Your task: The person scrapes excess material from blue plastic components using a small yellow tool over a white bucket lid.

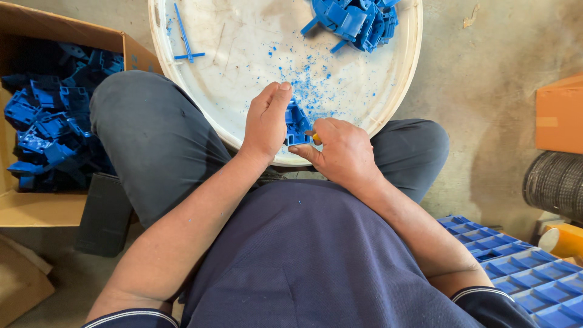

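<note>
My left hand [266, 121] grips a small blue plastic part [296, 124] over the near rim of a big white round tray [212, 115]. My right hand [341, 150] is closed around a small tool with a yellowish handle [314, 136], its tip against the blue part. Blue shavings [310, 82] are scattered on the tray just beyond my hands. A heap of blue plastic parts [355, 21] lies at the tray's far side, and a thin blue sprue stick [185, 42] rests at its far left.
A cardboard box [36, 209] on my left holds several blue parts [48, 121]. Stacked blue moulded trays [522, 273] sit at my lower right. An orange box [559, 115] and a dark ribbed roll [555, 182] stand at the right on the concrete floor.
</note>
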